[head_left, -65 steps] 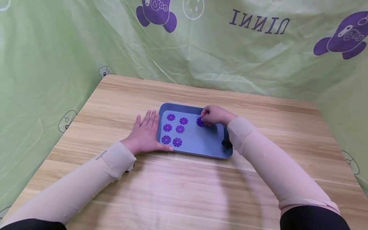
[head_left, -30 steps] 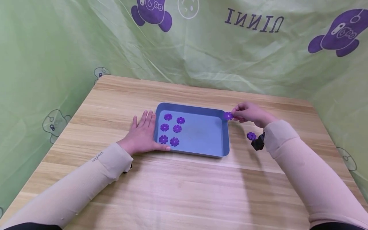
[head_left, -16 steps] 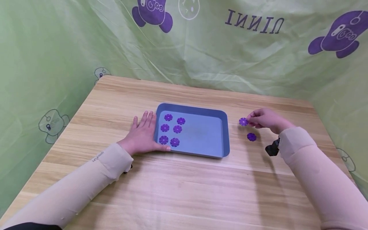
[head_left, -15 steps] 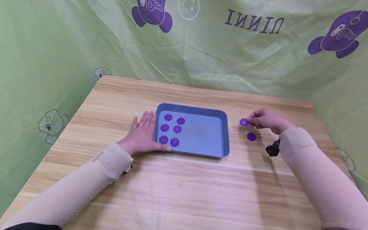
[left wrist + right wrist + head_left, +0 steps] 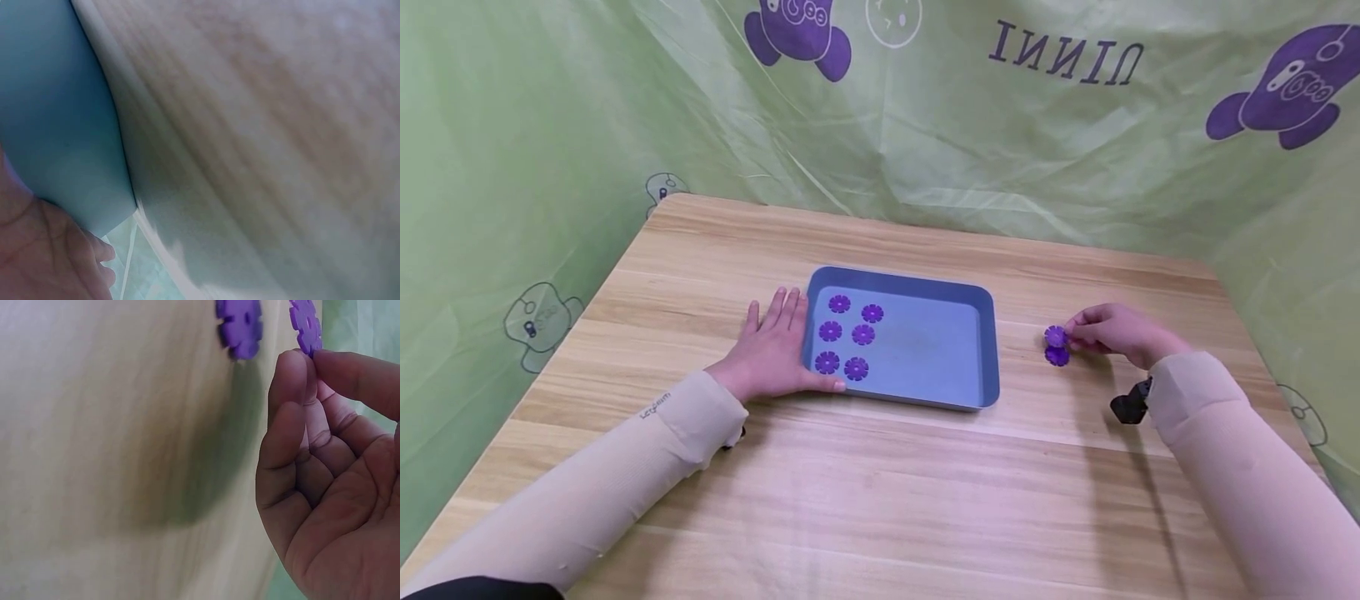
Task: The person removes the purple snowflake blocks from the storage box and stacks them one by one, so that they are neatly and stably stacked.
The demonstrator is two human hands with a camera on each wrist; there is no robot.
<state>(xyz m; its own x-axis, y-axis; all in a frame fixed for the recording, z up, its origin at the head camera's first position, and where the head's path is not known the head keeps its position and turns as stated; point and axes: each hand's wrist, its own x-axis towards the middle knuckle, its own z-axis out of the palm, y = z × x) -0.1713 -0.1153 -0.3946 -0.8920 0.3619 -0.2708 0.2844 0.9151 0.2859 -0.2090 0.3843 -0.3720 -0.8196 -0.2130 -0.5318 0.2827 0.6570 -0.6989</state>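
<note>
My right hand [image 5: 1116,332] pinches a purple snowflake disc [image 5: 1056,336] by its edge between thumb and fingertips, right of the tray. Just below it in the head view, a second purple disc [image 5: 1057,357], partly covered, lies on the table. The right wrist view shows the held disc [image 5: 306,326] apart from the other disc [image 5: 240,328]. With fingers spread straight, my left hand [image 5: 767,350] rests against the left side of the blue tray [image 5: 988,350], its thumb along the front rim. Several purple discs [image 5: 863,334] lie in two columns in the tray's left half.
The wooden table [image 5: 880,492] extends around the tray on all sides. A green printed curtain [image 5: 940,158] hangs behind and at the sides. A black wrist camera [image 5: 1131,404] sits under the right sleeve, casting a shadow on the wood.
My right hand has carried the pinched disc from the tray's back right, out over the right rim, to above the disc on the table. The left hand keeps its place at the tray.
</note>
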